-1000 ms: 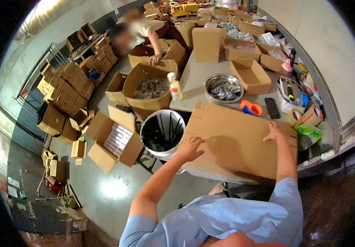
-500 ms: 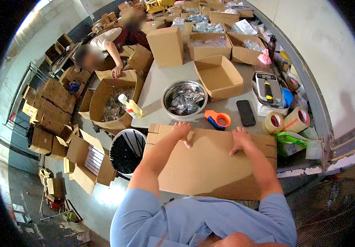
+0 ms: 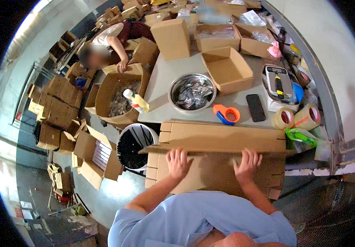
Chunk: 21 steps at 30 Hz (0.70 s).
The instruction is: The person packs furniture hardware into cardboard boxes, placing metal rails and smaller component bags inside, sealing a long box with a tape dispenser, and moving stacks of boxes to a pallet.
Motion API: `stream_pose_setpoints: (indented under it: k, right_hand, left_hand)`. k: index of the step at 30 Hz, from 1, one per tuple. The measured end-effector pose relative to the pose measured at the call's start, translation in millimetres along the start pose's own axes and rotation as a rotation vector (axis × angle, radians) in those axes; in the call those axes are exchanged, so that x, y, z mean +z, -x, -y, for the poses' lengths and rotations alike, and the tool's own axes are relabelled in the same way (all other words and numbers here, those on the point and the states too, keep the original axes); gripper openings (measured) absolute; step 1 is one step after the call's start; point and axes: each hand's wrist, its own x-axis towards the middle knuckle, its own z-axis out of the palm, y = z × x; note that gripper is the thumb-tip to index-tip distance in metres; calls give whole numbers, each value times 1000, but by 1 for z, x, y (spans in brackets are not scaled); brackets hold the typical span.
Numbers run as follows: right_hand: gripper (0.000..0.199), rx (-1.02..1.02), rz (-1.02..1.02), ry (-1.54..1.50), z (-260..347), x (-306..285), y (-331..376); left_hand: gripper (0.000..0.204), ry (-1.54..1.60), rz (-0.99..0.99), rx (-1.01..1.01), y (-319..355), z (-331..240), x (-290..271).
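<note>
A brown flat cardboard sheet [image 3: 222, 147] is lifted partway, its raised edge running crosswise in front of me and jutting out at the left. My left hand [image 3: 178, 164] has its fingers bent over the left part of that edge, thumb apart. Farther right along the same edge, my right hand [image 3: 247, 165] grips it likewise. Beneath lies more flat slotted cardboard [image 3: 222, 131], its slots showing along both sides. Just past it are an orange and blue tape dispenser [image 3: 227, 114] and a black phone [image 3: 255, 108].
Beyond stand a metal bowl [image 3: 170, 99] of small plastic packets, an open shallow carton [image 3: 228, 89] and a squeeze bottle [image 3: 138, 102]. Clear tape rolls [image 3: 308, 117] and a scale [image 3: 279, 82] are at right. A white bucket [image 3: 154, 128] holds black strips. A co-worker's hand [image 3: 122, 66] touches a carton at left.
Both my hands have come back from the cardboard's far edge toward my body, and a sheet's edge now stands raised under the fingers. The view has shifted slightly.
</note>
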Motion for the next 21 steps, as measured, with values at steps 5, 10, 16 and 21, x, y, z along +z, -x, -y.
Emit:
stream_pose_setpoints:
  k: [5, 10, 16, 21]
  right_hand:
    - [60, 76, -85, -8, 9, 4, 9]
    - [69, 33, 155, -9, 10, 1, -86]
    - [78, 2, 196, -70, 2, 24, -100]
    - [56, 75, 87, -306, 93, 51, -90]
  left_hand:
    - [54, 149, 46, 29, 11, 3, -17]
    - [60, 214, 53, 57, -60, 31, -8]
    - [60, 360, 7, -205, -19, 111, -30]
    - [48, 145, -116, -735, 93, 259, -15]
